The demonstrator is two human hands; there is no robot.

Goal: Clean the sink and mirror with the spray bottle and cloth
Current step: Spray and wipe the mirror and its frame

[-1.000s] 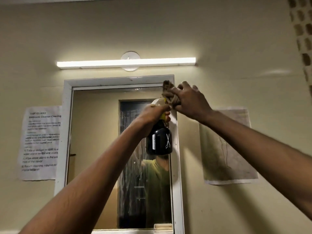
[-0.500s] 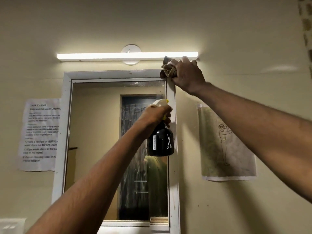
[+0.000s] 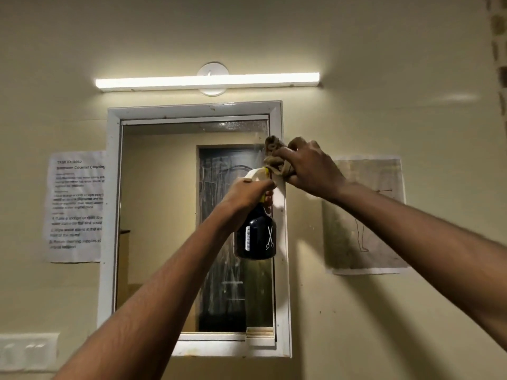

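both forearms are raised from the bottom of the view toward the wall. the spray bottle [image 3: 256, 234] is held up by the left hand [image 3: 247, 192], whose fingers are curled round its neck just under the pale trigger head, so that the dark body hangs upright in front of the right part of the mirror [image 3: 192, 229]; it is judged to be kept close so that more liquid can be put on without a reach. just beyond and above it, the brown cloth [image 3: 277, 157] is bunched in the right hand [image 3: 312, 167], gripped by bent fingers and pressed at the right side of the white frame [image 3: 279, 270], near its upper corner, where the wiping seems to be under way. streaks are seen on the glass lower down. the sink is not in view. farther up the wall a lit tube light [image 3: 207, 80] is mounted.
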